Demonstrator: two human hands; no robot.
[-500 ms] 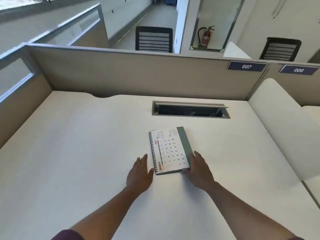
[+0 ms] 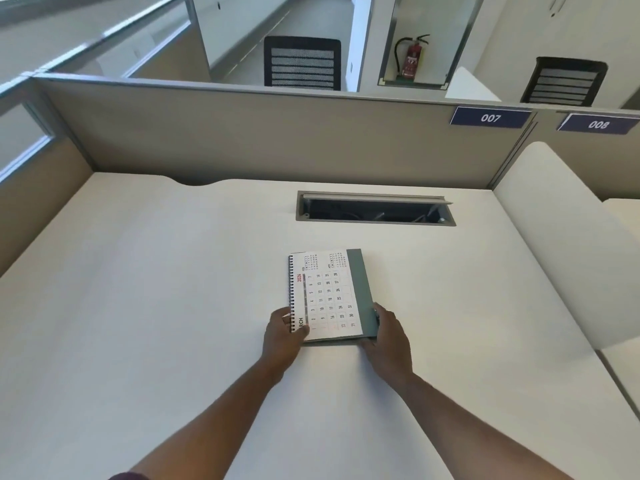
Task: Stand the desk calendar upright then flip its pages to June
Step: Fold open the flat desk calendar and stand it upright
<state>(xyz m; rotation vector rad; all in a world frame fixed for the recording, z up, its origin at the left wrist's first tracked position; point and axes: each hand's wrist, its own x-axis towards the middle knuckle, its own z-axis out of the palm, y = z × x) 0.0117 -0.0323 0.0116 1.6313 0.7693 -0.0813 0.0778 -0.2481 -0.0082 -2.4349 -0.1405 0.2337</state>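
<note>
The desk calendar (image 2: pixel 329 292) lies flat on the white desk (image 2: pixel 156 289), showing its March 2026 page, with a black spiral binding along its left edge and a grey-green card base along its right. My left hand (image 2: pixel 282 337) grips the near left corner at the spiral, thumb over the page. My right hand (image 2: pixel 388 341) holds the near right corner on the grey-green base edge.
An open cable slot (image 2: pixel 375 210) is set into the desk behind the calendar. A beige partition (image 2: pixel 277 133) with labels 007 and 008 closes the back. A white rounded divider (image 2: pixel 561 244) borders the right side.
My left hand has moved right from the desk surface onto the calendar's spiral corner and closed on it. My right hand has tightened on the right corner.
</note>
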